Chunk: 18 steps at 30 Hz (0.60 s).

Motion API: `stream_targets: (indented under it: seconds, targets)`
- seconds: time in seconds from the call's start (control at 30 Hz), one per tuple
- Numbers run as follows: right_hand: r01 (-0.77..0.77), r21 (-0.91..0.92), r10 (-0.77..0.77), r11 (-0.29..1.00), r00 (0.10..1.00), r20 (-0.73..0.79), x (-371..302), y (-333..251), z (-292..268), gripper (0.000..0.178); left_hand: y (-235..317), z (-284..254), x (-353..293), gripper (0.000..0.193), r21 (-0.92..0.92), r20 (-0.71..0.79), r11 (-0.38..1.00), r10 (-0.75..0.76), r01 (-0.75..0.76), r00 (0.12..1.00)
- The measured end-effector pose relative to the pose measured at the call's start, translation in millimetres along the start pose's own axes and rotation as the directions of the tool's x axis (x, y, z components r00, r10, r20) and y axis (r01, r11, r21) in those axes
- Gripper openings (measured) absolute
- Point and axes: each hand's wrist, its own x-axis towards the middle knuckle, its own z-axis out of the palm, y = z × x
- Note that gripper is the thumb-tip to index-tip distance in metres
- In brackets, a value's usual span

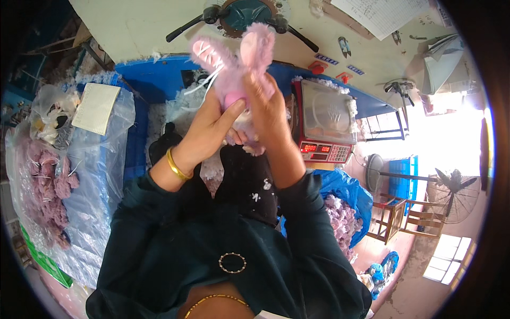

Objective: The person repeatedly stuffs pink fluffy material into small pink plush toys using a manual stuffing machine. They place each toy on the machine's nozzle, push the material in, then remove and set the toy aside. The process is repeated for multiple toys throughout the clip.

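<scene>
Left hand [213, 126] is pinching plush bunny [229, 77] from 8 o'clock; right hand [268, 111] is gripping it from 4 o'clock. Bunny's sitting between, neither hand nearer, long axis running 12-to-6, ears [258, 47] pointing 12.

Plush toy [229, 80] left of scale [328, 114]

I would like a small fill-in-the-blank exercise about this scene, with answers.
The left hand and right hand hold a toy with two long ____.
The bangle is nearer to the ____ hand.
The scale stands to the ____ of the toy.
The bag nearest the scale is ____ in colour.
Answers: ears; left; right; blue.
</scene>
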Motion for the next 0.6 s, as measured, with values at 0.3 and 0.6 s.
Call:
stream_targets:
  seconds: [0.3, 0.6]
  targets:
    - [-0.181, -0.135, 0.183, 0.974, 0.983, -0.001, 61.9, -32.1, 7.5, 0.056, 29.7, -19.5, 73.0, 0.05, 0.3, -0.049, 0.95, -0.07, 0.081, 0.996]
    - [-0.019, 0.009, 0.018, 1.0, 0.991, 0.129, 15.7, 8.9, -22.0, 0.035, -28.9, -3.9, 34.6, 0.051, 0.491, 0.063, 0.731, 0.514, -0.475, 0.856]
